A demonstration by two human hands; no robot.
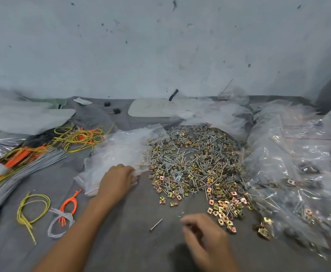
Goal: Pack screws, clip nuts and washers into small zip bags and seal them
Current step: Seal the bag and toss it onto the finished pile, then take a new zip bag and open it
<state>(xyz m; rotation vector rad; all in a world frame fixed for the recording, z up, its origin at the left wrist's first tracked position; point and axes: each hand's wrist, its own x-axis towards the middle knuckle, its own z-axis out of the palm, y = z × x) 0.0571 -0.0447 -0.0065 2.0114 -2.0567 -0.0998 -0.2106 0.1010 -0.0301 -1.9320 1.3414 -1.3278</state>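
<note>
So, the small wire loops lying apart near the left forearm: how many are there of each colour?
Yellow loop: 1
Orange loop: 1
Grey loop: 1
Total: 3

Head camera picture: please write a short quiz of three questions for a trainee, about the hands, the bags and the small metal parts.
1. True or false: the left hand lies on the mixed pile of screws, clip nuts and washers.
2. What lies alone on the grey cloth, between the two arms?
A) a washer
B) a single screw
C) a clip nut
3. On which side of the mixed pile do the filled bags lie?

Key
1. False: it is on the empty zip bags, beside the pile.
2. B
3. On the person's right.
</note>
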